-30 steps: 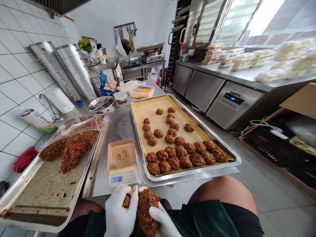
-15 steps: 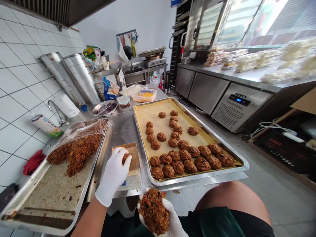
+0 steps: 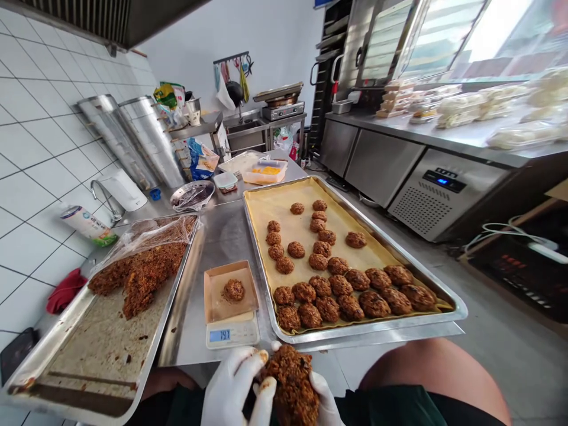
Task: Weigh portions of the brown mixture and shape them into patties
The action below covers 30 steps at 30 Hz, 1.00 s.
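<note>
In my gloved right hand, near the bottom edge, rests a large clump of sticky brown mixture, with the fingers wrapped round it. My gloved left hand is at the clump's left side, its fingers bent and pinching at the mixture; smears mark the fingertips. Ahead of them, one small brown ball sits in a shallow cardboard box on a digital scale with a lit display. To the right, a lined baking tray bears several brown balls.
At left, a metal tray carries a heap of the same mixture, partly under plastic film. Farther back stand a film-covered bowl and a plastic tub. A counter with packed goods runs along the right.
My left hand has let go of the small ball in the box on the scale and come back to the clump in my right hand. The view has shifted slightly.
</note>
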### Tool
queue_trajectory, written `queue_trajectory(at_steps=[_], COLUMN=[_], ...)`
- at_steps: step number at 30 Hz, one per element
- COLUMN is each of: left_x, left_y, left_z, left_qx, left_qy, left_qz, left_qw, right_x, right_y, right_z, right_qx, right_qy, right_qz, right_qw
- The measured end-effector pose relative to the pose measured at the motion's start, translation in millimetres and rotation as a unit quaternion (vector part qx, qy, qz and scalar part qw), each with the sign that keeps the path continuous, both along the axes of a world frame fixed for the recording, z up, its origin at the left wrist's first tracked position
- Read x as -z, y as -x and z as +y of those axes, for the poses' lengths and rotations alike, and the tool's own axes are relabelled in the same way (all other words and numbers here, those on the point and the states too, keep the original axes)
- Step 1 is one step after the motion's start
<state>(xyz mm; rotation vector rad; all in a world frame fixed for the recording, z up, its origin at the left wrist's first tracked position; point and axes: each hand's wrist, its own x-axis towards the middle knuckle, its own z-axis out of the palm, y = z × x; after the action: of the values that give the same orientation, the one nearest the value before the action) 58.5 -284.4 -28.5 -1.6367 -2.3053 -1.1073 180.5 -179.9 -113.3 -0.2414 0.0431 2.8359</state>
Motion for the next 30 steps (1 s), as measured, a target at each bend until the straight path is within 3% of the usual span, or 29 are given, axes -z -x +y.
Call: queue_trajectory(at_steps=[3, 9, 15, 20, 30], left_x=[16.2, 22.5, 8.4, -5.4, 1.6], left_y=[-10.1, -3.1, 1.7, 2.2, -9.0], left_z=[-5.5, -13.2, -14.4, -15.2, -6.2], left_qx=[0.005, 0.022, 0.032, 0.025, 0.035], left_qy=[0.0, 0.015, 0.043, 0.046, 0.047], left_qz=[0.023, -0.015, -0.044, -0.092, -0.011], left_qw=[1.0, 1.0, 0.998, 0.994, 0.998], right_x=[0.9, 3.9, -2.5, -20.1, -21.1], right_y=[-0.6, 0.2, 2.7, 6.5, 1.8], right_z=[1.7, -0.7, -2.7, -3.1, -10.4], right_qx=[-0.003, -0.016, -0.027, 0.03, 0.061], right_qy=[-0.002, 0.011, -0.022, -0.017, 0.009], right_qz=[-0.031, -0.046, -0.046, -0.036, -0.007], right_qw=[1.0, 0.999, 0.998, 0.999, 0.998])
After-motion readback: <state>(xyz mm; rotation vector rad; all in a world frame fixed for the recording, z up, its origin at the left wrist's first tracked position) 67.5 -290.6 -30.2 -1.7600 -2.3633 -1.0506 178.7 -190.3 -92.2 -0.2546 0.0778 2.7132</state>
